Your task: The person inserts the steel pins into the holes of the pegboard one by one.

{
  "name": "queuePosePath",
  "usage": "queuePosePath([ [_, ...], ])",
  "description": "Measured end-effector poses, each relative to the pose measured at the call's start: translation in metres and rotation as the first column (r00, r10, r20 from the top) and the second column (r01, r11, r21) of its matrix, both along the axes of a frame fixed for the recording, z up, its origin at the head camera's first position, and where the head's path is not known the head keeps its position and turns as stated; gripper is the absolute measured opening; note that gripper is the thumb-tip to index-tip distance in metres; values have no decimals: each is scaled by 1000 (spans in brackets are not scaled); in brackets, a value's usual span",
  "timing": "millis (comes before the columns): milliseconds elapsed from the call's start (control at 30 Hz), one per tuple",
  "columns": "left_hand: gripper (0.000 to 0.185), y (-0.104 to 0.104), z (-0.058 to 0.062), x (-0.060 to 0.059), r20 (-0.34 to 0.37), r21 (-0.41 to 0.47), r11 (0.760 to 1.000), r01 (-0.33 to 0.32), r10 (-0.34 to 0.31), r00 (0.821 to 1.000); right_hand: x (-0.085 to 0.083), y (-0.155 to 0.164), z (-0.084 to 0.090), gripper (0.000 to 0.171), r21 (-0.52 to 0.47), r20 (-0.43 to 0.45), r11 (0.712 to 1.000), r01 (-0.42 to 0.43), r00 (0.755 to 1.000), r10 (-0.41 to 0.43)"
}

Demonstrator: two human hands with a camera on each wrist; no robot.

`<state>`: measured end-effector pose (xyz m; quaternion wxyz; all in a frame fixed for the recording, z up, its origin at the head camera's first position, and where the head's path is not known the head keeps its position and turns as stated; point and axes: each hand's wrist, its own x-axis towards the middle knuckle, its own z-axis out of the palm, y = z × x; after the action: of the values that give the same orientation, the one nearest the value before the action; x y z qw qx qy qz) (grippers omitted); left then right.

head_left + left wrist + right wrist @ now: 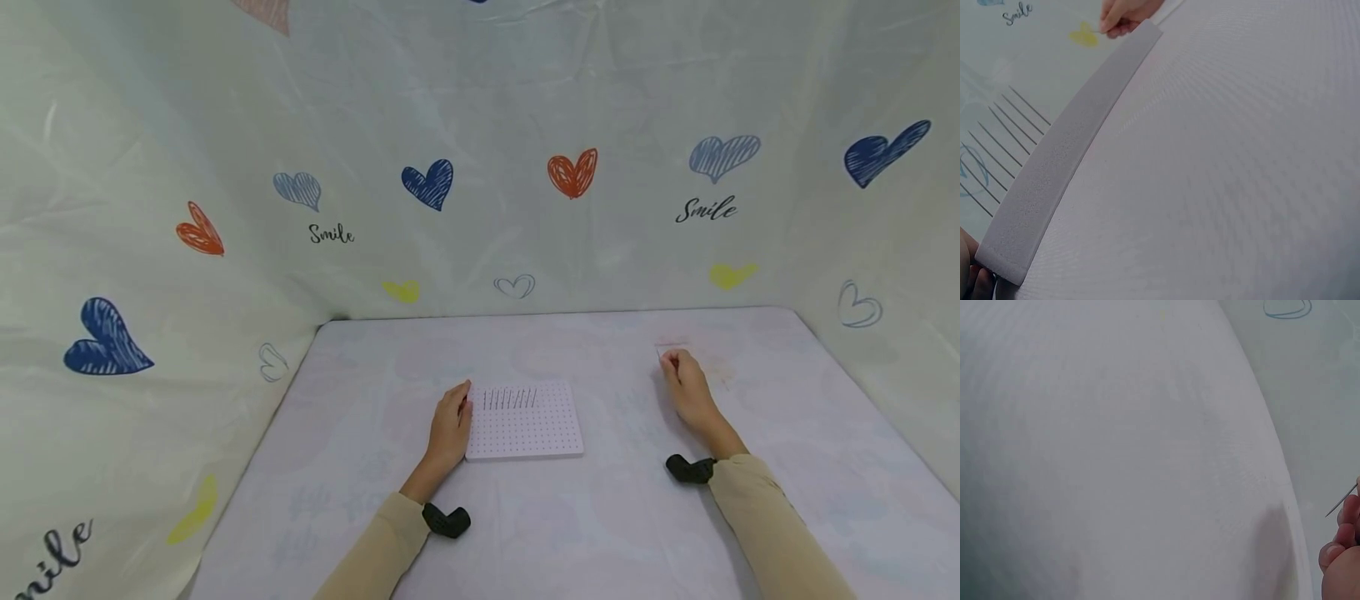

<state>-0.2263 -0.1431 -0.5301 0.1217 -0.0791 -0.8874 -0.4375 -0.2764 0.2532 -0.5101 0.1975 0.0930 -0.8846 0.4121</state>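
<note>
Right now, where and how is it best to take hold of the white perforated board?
Probably grip the white board by its bare near edge or right side, from the front. It lies flat; thin needles stand along the far row, and the left hand rests at its left edge.

A white foam board (525,425) is lying flat on the table, rectangular and thick, and its top is showing a regular grid of small dots. A row of thin dark needles (510,399) is standing upright along the far edge of the board, close together, from near its left corner to about the middle. One more thin needle (1341,500) is sitting well to the right of the board, pinched in the fingertips of the right hand (686,385), with its point sticking out free. The left hand (450,427) is resting against the left edge of the board.
</note>
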Motion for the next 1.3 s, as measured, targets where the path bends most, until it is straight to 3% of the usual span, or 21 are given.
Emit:
queuePosePath([
  [333, 42, 0, 0, 1, 0, 4, 1000, 3, -3, 1000, 6, 0, 8, 26, -130, 73, 991, 26, 997, -17],
  [867, 42, 1, 0, -1, 0, 9, 1000, 7, -7, 1000, 1, -8, 8, 8, -209, 30, 977, -33, 999, 41],
  [1167, 43, 1, 2, 0, 15, 10, 1000, -1, 1, 1000, 24, -41, 41, 4, -255, -34, 956, -147, 989, 143],
  [1300, 42, 0, 2, 1, 12, 3, 1000, -2, 2, 1000, 28, -52, 46, 4, -243, -31, 955, -170, 985, 168],
])
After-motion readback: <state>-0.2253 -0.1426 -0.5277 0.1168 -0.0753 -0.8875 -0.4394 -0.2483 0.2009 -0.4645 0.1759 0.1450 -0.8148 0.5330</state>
